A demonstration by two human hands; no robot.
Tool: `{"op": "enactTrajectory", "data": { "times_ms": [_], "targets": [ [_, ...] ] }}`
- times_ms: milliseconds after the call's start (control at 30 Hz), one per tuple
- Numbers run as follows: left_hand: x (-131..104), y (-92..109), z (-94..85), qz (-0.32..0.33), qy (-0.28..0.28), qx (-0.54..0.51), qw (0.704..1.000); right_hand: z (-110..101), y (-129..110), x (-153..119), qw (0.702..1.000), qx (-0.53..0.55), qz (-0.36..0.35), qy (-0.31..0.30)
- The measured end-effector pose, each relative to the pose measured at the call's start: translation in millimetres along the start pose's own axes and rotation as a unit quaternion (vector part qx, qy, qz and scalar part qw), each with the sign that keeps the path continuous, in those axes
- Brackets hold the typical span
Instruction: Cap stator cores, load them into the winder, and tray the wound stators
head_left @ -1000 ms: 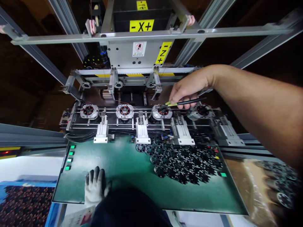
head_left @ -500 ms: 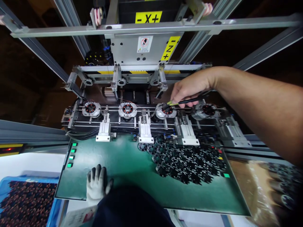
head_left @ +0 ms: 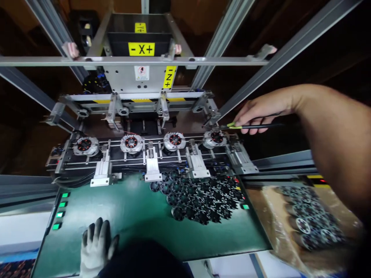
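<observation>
My bare right hand [head_left: 261, 110] grips a thin tool [head_left: 255, 126] with a black handle and a yellow-green part. The tool's tip is near the rightmost round fixture [head_left: 215, 138], which holds a part with copper-coloured windings. Three similar fixtures stand in a row to the left: one [head_left: 174, 141] right of centre, one [head_left: 131, 143] left of centre and one [head_left: 86, 146] at the far left. My left hand [head_left: 95, 247], in a pale glove with dark fingertips, lies flat on the green table [head_left: 127, 208] with its fingers spread and nothing in it.
Many black ring-shaped parts [head_left: 199, 197] are massed on the table's right half. Metal clamps [head_left: 153, 166] stand before the fixtures. Lit green buttons [head_left: 60, 214] line the left edge. A plastic-lined box [head_left: 272, 212] of parts is at the right. Overhead runs a metal bar [head_left: 116, 61].
The view has shifted, so the machine appears further left. My right hand has moved with the tool from the third fixture to the rightmost one. My left hand still rests on the table.
</observation>
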State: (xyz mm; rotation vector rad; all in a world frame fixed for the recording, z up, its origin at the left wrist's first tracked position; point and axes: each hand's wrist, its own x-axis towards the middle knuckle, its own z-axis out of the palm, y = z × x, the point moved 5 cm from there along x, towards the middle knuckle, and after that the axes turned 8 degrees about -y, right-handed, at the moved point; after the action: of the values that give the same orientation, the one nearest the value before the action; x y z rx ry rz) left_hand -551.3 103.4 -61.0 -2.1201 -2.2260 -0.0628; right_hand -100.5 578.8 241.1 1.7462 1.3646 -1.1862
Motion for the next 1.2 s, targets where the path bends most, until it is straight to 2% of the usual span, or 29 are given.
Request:
{"op": "enactTrajectory", "data": {
  "times_ms": [167, 367, 800, 1000, 1067, 1200],
  "targets": [
    [2, -3, 1.6, -0.006, -0.042, 0.007, 0.999, -5, 30, 20, 1.0, 0.018, -0.001, 0.002],
    [2, -2, -1.0, -0.018, -0.051, 0.023, 0.998, -4, 41, 37, 0.999, 0.043, -0.01, -0.004],
    [5, 0, -4.5, -0.011, -0.072, 0.047, 0.996, -7, 31, 52, 0.999, 0.027, -0.032, -0.01],
    [7, 0, -5.9, -0.017, -0.068, 0.027, 0.997, -13, 16, 33, 0.995, -0.002, -0.099, 0.002],
    [7, 1, -6.2, -0.017, -0.068, 0.028, 0.997, -14, 13, 24, 0.996, -0.016, -0.088, 0.006],
    [7, 2, -6.0, -0.025, -0.061, 0.01, 0.998, -7, 9, 19, 0.998, -0.052, -0.024, -0.016]
  ]
}}
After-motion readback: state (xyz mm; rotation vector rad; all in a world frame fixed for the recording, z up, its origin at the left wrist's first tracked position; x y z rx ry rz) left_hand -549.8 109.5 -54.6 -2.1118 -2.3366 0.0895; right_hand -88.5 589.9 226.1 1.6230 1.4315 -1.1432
